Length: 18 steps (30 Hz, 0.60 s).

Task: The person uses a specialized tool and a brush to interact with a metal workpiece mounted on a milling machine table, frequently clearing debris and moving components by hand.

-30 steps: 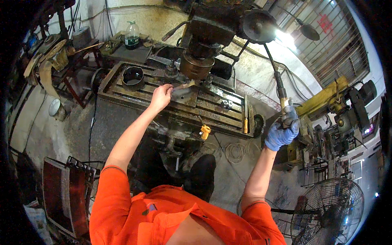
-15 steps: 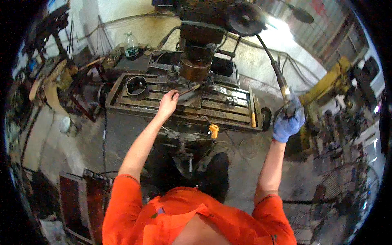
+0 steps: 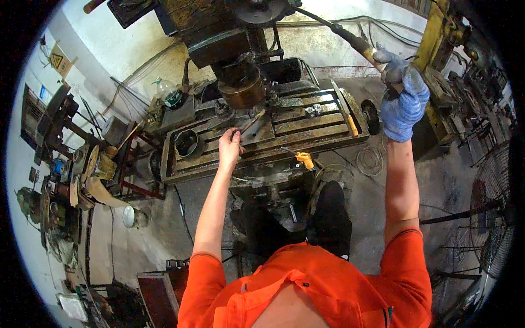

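Note:
My bare left hand [image 3: 231, 148] pinches a slim brush [image 3: 253, 121] by its handle, over the slotted machine table [image 3: 306, 127]. The brush's pale tip points up and right, just below the round brown cutter head [image 3: 240, 90] of the machine; whether they touch I cannot tell. My right hand [image 3: 404, 104], in a blue-grey knit glove, is closed round the end of a long lever [image 3: 350, 41] that slants down from the machine's side. A small metal block [image 3: 313, 111] sits on the table right of the brush.
A round dark bowl [image 3: 187, 143] stands at the table's left end. A file with a yellow handle [image 3: 351, 124] lies along its right end. A yellow air gun [image 3: 304, 159] hangs at the front edge. A yellow post [image 3: 433, 38] rises beyond my right hand; a fan [image 3: 495, 208] stands right.
The view has tilted and swung, so the machine leans left in the picture. My right hand and the lever appear higher. My left hand keeps the brush near the cutter head.

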Each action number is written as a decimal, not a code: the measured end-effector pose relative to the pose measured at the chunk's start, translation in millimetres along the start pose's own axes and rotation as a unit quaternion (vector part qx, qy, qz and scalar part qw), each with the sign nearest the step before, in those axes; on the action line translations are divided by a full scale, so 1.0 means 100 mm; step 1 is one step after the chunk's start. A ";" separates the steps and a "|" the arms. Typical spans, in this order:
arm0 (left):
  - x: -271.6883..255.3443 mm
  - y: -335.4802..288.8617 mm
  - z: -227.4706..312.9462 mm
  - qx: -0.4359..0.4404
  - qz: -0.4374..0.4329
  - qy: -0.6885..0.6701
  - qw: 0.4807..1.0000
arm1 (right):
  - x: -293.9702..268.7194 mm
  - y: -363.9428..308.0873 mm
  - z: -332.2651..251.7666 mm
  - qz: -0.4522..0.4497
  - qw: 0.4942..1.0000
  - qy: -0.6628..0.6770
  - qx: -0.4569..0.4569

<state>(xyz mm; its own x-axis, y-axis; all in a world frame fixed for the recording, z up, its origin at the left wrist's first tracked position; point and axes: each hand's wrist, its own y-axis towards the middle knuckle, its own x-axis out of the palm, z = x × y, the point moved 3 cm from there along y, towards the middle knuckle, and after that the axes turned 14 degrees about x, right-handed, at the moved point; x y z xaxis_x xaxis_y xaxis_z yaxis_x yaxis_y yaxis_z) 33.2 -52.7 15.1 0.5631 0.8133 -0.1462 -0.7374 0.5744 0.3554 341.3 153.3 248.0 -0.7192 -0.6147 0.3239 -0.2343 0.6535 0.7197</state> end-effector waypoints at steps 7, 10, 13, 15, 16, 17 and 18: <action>0.04 0.06 0.01 0.005 0.004 -0.009 1.000 | -0.14 0.21 -0.05 0.074 0.974 -0.185 -0.104; 0.06 0.08 0.05 0.000 0.004 -0.011 1.000 | 0.12 0.22 -0.22 0.039 0.983 -0.066 -0.168; 0.05 0.12 0.04 0.006 0.003 0.001 1.000 | 0.17 0.32 -0.25 0.028 0.962 -0.111 -0.247; 0.06 0.13 0.04 0.003 0.017 0.019 1.000 | 0.20 0.39 -0.21 0.020 0.966 -0.086 -0.241; 0.06 0.13 0.04 0.007 0.021 0.022 1.000 | 0.22 0.44 -0.17 0.032 0.967 -0.088 -0.236; 0.09 0.15 0.07 0.013 0.021 0.024 0.999 | 0.14 0.55 -0.15 0.049 0.963 -0.103 -0.244; 0.10 0.17 0.09 0.018 0.022 0.026 0.999 | 0.06 0.67 -0.13 0.066 0.959 -0.118 -0.251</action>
<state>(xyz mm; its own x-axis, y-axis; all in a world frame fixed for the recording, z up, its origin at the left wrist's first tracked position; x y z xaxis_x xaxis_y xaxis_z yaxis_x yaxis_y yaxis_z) 29.8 -35.8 27.4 0.5094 0.8419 -0.1779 -0.7465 0.5352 0.3953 330.0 188.0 305.9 -0.8624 -0.3865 0.3269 0.1696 0.3879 0.9060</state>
